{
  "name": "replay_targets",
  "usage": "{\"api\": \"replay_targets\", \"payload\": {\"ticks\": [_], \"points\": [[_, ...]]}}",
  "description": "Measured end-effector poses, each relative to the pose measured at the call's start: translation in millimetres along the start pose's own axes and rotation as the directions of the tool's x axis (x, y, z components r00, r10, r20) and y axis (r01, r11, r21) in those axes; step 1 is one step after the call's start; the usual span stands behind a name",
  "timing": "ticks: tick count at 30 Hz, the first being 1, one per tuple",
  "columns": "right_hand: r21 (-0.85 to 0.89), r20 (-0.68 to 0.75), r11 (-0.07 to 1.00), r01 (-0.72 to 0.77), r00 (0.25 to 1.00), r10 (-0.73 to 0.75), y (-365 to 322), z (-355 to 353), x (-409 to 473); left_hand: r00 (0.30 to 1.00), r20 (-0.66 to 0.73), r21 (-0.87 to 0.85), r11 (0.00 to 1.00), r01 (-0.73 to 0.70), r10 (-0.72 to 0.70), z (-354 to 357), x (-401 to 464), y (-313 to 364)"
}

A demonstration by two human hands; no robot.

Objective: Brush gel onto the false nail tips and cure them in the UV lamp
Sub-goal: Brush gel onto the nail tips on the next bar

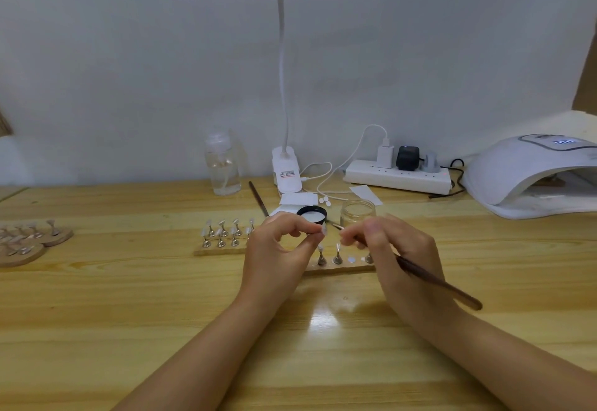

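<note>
My left hand (280,249) pinches a small stand with a false nail tip (323,229) on top, lifted above the wooden holder strip (336,268). My right hand (399,250) grips a dark-handled brush (439,283), whose fine tip points left at the nail tip. Two more tips on metal stands (329,257) remain on the strip below. Another wooden strip (219,250) at the left carries several tips. An open gel jar (358,213) and its black lid (311,213) sit just behind my hands. The white UV lamp (529,174) stands at the far right.
Round wooden holders (32,241) with several tips lie at the left edge. A clear bottle (223,165), desk lamp base (286,171), power strip (397,178) with cables, a second brush (258,199) and paper scraps (297,199) line the back of the table.
</note>
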State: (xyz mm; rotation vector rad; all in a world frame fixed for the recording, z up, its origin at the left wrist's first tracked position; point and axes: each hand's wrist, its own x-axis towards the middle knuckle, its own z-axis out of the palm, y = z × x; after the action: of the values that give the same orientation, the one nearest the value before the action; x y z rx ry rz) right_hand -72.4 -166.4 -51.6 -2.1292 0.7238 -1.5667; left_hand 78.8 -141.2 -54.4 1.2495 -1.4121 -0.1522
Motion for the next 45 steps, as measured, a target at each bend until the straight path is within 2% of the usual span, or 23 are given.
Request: {"api": "replay_targets", "payload": {"ticks": [4,9,13,17,19,22,27,30,34,37,39,42,45], "points": [[0.058,-0.012,0.998,-0.026,1.000,0.027,0.9,0.7,-0.9,1.000,0.002,-0.007,1.000,-0.001,0.001,0.7,-0.4,-0.3],[-0.018,-0.011,0.999,-0.032,0.999,0.032,1.1,1.9,0.3,1.000,0.013,-0.014,1.000,0.005,-0.005,0.2,-0.1,-2.5],[0.097,-0.023,0.994,-0.044,0.999,0.047,0.6,1.2,-2.4,1.000,0.014,-0.005,1.000,0.007,-0.007,0.4,-0.2,-1.9],[0.031,0.014,0.997,-0.071,0.997,0.071,0.2,1.6,-1.1,1.000,0.017,-0.017,1.000,0.015,-0.015,0.2,0.0,-3.5],[0.066,0.023,0.994,-0.091,0.996,0.090,-0.2,2.4,-1.4,1.000,0.016,-0.008,1.000,0.010,-0.009,0.2,0.0,-3.3],[0.115,-0.012,0.991,-0.062,0.998,0.063,-1.2,1.0,-3.2,1.000,0.021,-0.006,1.000,0.018,-0.018,0.2,-0.1,-2.4],[0.041,0.040,0.997,-0.062,0.997,0.061,-0.5,2.1,-1.6,1.000,0.013,-0.013,1.000,0.017,-0.017,0.8,0.2,-2.3],[0.075,0.002,0.996,-0.039,0.999,0.039,-0.5,1.6,-3.2,0.999,0.020,-0.011,0.999,0.031,-0.031,0.4,-0.4,-1.6],[-0.013,0.020,0.999,-0.047,0.999,0.047,0.3,1.1,-0.9,0.999,0.017,-0.024,0.999,0.044,-0.043,0.1,-0.4,-1.8],[0.029,0.000,0.999,-0.020,1.000,0.020,-0.4,1.6,-1.9,0.997,0.019,-0.042,0.996,0.073,-0.072,0.0,-0.9,-0.7],[-0.003,-0.031,0.999,0.032,0.999,-0.033,-1.7,1.6,-2.2,0.996,0.018,-0.041,0.996,0.084,-0.084,0.1,-0.8,-0.4],[-0.041,-0.023,0.999,0.011,1.000,-0.012,-3.0,3.1,-0.4,0.997,0.014,-0.042,0.996,0.081,-0.080,-0.1,-0.4,-0.6],[0.031,-0.027,1.000,0.000,1.000,0.001,-3.7,3.2,-2.2,0.997,0.014,-0.021,0.997,0.071,-0.071,0.2,-0.6,0.0]]}}
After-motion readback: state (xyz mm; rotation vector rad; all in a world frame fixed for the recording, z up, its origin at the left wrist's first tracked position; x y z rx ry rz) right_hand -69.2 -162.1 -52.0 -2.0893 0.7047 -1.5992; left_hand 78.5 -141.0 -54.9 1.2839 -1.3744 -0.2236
